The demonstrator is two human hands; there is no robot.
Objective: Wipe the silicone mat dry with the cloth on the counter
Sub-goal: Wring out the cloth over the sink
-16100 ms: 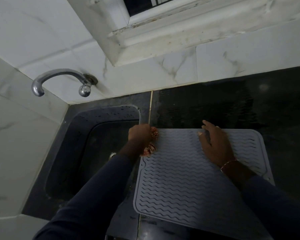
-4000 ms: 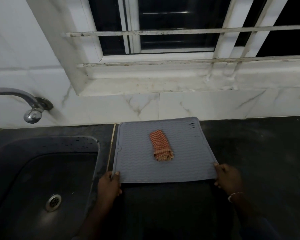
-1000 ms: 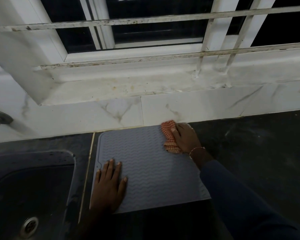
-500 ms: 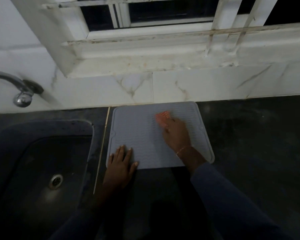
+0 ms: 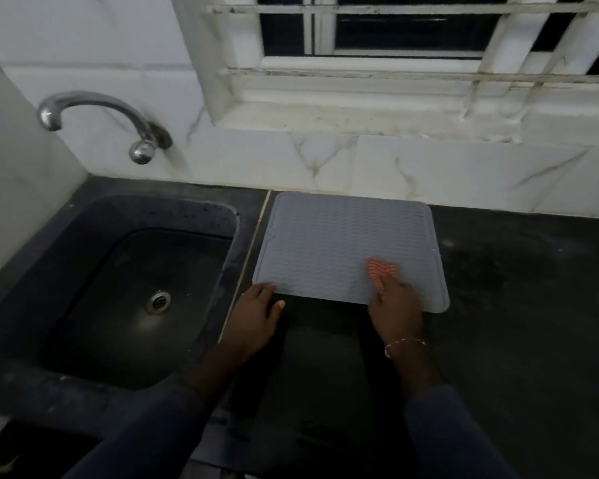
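Listing what lies before you: mat, grey, ribbed in waves, flat on the dark counter, its far edge close against the marble wall tiles, its left edge just beside a thin brass strip set in the counter. Cloth, orange-and-white check, bunched, on the mat's near right part, blurred. Your right hand lies over the mat's near edge with its fingers curled round the near end of the cloth and pressing it to the mat; a thin bracelet circles that wrist. Your left hand is at the mat's near left corner, fingertips laid on the corner, thumb spread out to the right on the counter along the near edge; it holds nothing that shows. Both forearms wear dark sleeves. Sink, dark, sunk in the counter left of the strip, well apart from the cloth, with a round metal drain in its floor. Tap, chrome, curved, fixed to the wall above the sink's far side. Window, white frame with white bars, dark panes, above the mat on the far wall.
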